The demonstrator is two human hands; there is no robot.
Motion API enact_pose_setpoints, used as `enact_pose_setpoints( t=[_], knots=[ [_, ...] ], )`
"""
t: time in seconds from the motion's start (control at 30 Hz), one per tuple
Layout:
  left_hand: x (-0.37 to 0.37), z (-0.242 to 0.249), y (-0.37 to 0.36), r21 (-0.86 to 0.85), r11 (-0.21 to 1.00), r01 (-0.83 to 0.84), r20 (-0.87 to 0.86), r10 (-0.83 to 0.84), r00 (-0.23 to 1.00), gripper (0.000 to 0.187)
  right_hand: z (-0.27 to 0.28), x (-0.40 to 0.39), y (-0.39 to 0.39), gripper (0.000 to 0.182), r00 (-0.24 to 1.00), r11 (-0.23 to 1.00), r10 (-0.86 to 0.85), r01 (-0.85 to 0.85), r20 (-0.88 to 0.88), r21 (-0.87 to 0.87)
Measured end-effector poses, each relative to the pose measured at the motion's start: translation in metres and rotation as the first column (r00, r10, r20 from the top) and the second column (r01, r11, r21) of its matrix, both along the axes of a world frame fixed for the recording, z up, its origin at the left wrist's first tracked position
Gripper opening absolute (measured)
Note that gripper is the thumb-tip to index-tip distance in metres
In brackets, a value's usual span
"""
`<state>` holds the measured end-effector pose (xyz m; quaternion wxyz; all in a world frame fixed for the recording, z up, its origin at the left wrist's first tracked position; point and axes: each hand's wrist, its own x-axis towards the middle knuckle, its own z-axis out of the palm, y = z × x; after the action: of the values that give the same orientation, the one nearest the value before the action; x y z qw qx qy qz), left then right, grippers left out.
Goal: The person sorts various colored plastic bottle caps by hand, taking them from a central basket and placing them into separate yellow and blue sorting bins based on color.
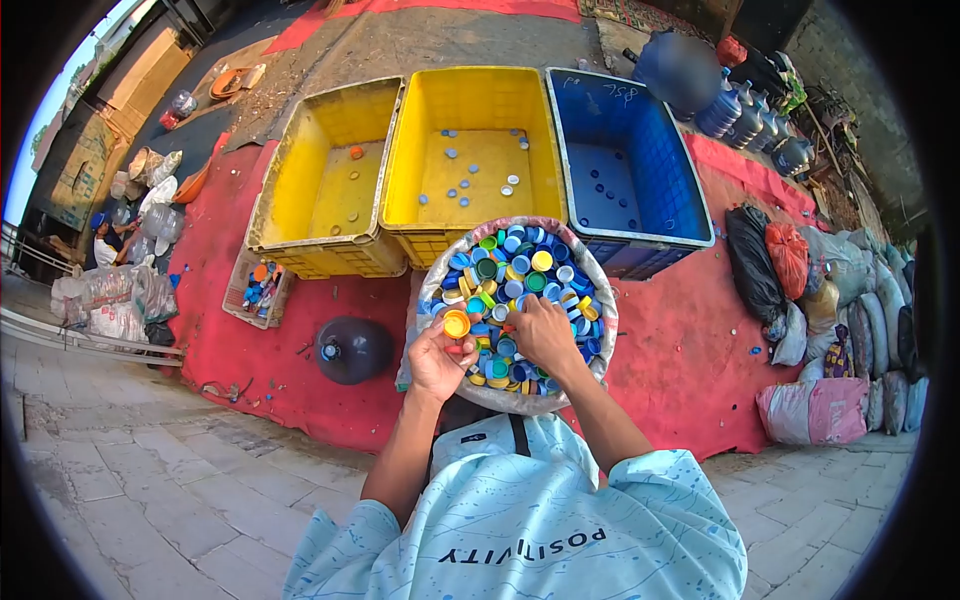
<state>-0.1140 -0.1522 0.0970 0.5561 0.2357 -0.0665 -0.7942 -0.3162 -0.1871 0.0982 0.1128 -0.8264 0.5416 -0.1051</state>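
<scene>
My left hand is closed around an orange bottle cap, its open side turned up, above the left part of a round sack with a rolled rim. Loose bottle caps in blue, white, green and yellow fill this sack. On its right side, my right hand reaches down among the caps with fingers curled together. Its fingertips are partly hidden, so what they grip cannot be made out.
Beyond the sack stand a left yellow crate, a middle yellow crate and a blue crate, each with scattered caps. A small basket and a dark water jug sit left. Filled bags line the right.
</scene>
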Motion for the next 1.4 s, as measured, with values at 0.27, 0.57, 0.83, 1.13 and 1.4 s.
enact_pose_setpoints(
  t=[0.27, 0.57, 0.83, 1.13, 1.4],
  knots=[
    [0.01, -0.007, 0.016, 0.012, 1.0, -0.018, -0.137, 0.019, 0.99, 0.044, -0.003, 0.005, -0.001, 0.011, 0.969, 0.998, -0.055, 0.06, 0.24, -0.011],
    [0.027, -0.002, 0.023, 0.141, 0.973, -0.183, -0.195, 0.209, 0.958, 0.045, 0.012, 0.015, -0.002, 0.011, -0.12, 0.596, -0.784, -0.421, 0.609, 0.683],
    [0.054, 0.01, 0.02, 0.244, 0.902, -0.357, -0.217, 0.41, 0.886, 0.044, 0.023, 0.076, 0.005, 0.032, -0.113, 0.417, -0.872, -0.68, 0.476, 0.603],
    [0.123, -0.01, -0.057, 0.426, 0.779, -0.461, -0.032, 0.522, 0.852, 0.064, 0.011, 0.183, -0.049, 0.03, -0.268, 0.389, -0.921, -0.603, 0.282, 0.697],
    [0.212, 0.025, -0.19, 0.012, 0.808, -0.59, -0.087, 0.588, 0.804, 0.079, 0.006, 0.293, -0.192, 0.027, -0.372, 0.607, -0.793, -0.543, 0.482, 0.58]
  ],
)
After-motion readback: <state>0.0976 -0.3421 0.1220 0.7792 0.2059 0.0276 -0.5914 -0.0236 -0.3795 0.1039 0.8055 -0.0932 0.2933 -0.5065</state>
